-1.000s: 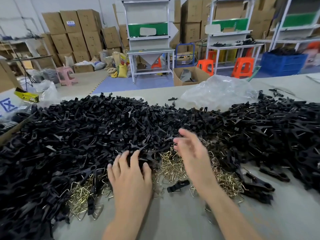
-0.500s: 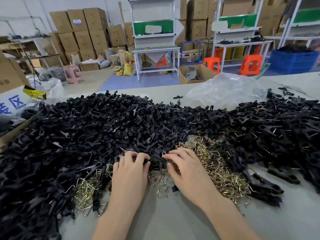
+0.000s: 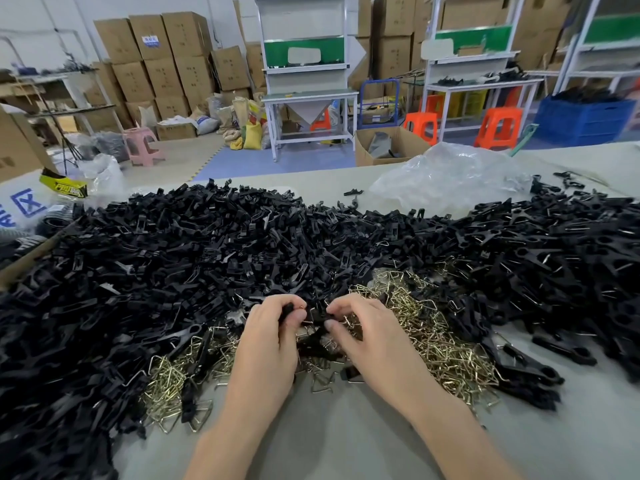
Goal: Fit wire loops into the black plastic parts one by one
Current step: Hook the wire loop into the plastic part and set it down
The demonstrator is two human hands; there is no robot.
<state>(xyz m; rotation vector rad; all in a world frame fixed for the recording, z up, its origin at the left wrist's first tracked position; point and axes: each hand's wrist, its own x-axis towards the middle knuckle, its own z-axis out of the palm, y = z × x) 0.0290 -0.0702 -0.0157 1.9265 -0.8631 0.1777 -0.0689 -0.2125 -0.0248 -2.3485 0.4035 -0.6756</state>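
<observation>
A wide heap of black plastic parts (image 3: 194, 258) covers the grey table (image 3: 346, 445). Brass-coloured wire loops (image 3: 446, 344) lie in a pile in front of it, with more wire loops (image 3: 166, 382) at the left. My left hand (image 3: 270, 344) and my right hand (image 3: 367, 334) meet at the near edge of the heap, fingers curled. Between them they pinch one black plastic part (image 3: 313, 318), and a small wire loop shows at my left fingertips. My fingers hide most of that part.
A crumpled clear plastic bag (image 3: 446, 178) lies at the back right of the table. A cardboard box (image 3: 20, 150) stands at the far left. More black parts (image 3: 571, 258) are heaped at the right. Shelving, orange stools and stacked cartons fill the room behind.
My right hand came down from above the heap and closed in toward my left. Both hands now pinch one black part between them at the heap's near edge.
</observation>
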